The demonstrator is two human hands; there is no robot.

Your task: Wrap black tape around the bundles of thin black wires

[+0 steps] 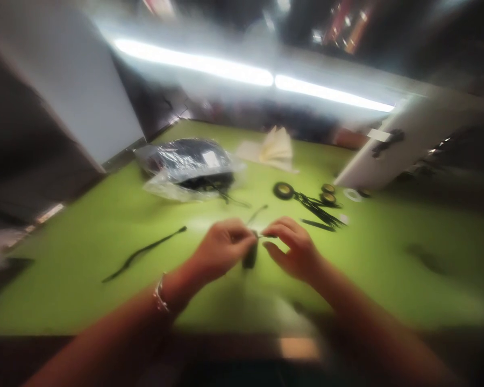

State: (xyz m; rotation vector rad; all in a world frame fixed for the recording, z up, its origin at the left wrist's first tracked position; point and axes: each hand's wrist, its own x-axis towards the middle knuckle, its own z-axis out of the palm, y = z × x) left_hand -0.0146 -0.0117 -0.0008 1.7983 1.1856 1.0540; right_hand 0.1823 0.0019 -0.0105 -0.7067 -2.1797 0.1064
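Note:
My left hand (226, 248) is closed, with thumb and fingertips pinching a small dark cable piece. A dark block (249, 261) hangs just below these fingertips; blur hides its exact kind. Beyond the knuckles a thin dark cord (258, 213) sticks up. My right hand (293, 250) is close by on the right, its thumb and forefinger apart. A thin dark strand (269, 236) lies along that forefinger's tip, and I see no grip on it. To the left, a black cable (145, 251) lies on the green table (84, 231).
A clear plastic bag (189, 161) with dark contents lies at the back left, beside folded paper (276, 148). Black tape rolls (284, 190) and a bundle of black strips (318, 209) are at the right. A white panel (381, 156) stands behind a white ring (352, 194).

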